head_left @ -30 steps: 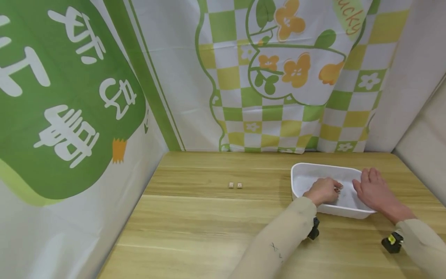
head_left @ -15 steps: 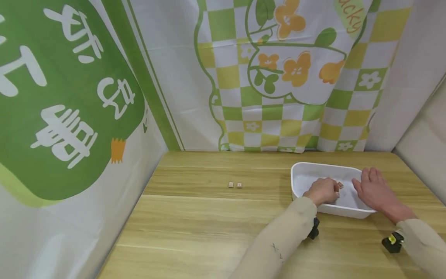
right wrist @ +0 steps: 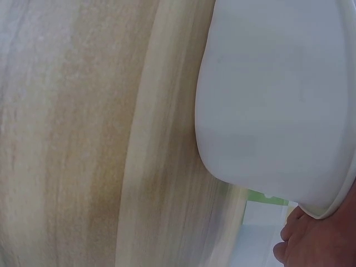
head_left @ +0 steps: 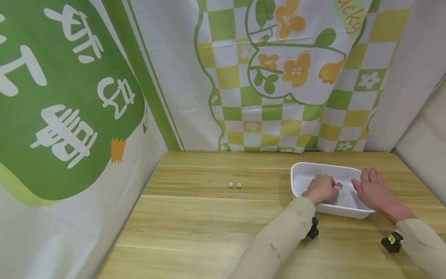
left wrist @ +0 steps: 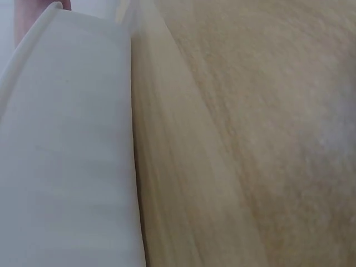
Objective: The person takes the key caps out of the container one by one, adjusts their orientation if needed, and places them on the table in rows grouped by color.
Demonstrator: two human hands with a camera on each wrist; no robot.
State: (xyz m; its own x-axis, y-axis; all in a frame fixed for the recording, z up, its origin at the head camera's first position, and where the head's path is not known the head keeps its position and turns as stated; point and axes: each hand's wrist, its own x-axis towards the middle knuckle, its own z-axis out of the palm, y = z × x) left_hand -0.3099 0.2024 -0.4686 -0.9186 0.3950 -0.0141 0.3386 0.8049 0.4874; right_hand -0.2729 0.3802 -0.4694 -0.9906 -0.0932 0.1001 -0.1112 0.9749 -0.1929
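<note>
My left hand reaches over the near rim into a white plastic tub, its fingers curled down. At its fingertips it pinches a small pale square tile, mostly hidden by the fingers. Against those fingertips, inside the tub, shows a reddish-brown small tile. My right hand rests on the tub's right end, fingers straight and extended over the rim. The right wrist view has part of that hand at the tub's rim. In the left wrist view, a bit of the left hand shows behind the tub wall.
Two small square tiles, a left one and a right one, lie side by side on the wooden table, left of the tub. A patterned curtain hangs behind the table's far edge; a green and white cloth hangs at the left.
The left hand has curled its fingers and shifted slightly within the tub, leaving the reddish-brown tile more exposed beside its fingertips. My right hand stays on the tub's right end.
</note>
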